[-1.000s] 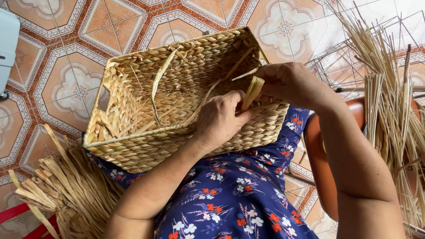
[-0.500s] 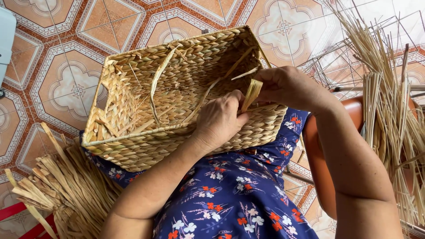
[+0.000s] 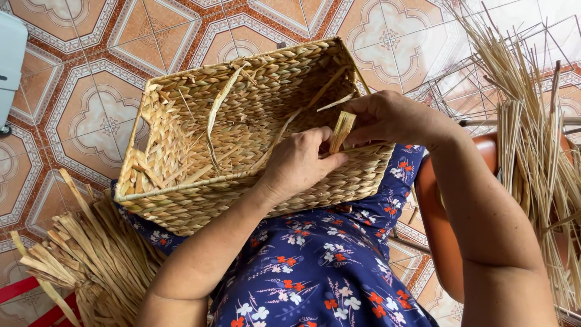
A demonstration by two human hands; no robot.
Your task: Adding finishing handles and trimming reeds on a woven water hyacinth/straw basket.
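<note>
Basket [image 3: 200, 200] on lap [image 3: 315, 266], seemingly

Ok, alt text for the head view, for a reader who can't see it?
Two bare hands work at the near rim of a rectangular woven basket resting on a lap in a blue floral dress. The left hand and right hand pinch a flat straw strip; bundles of straw lie alongside.
</note>
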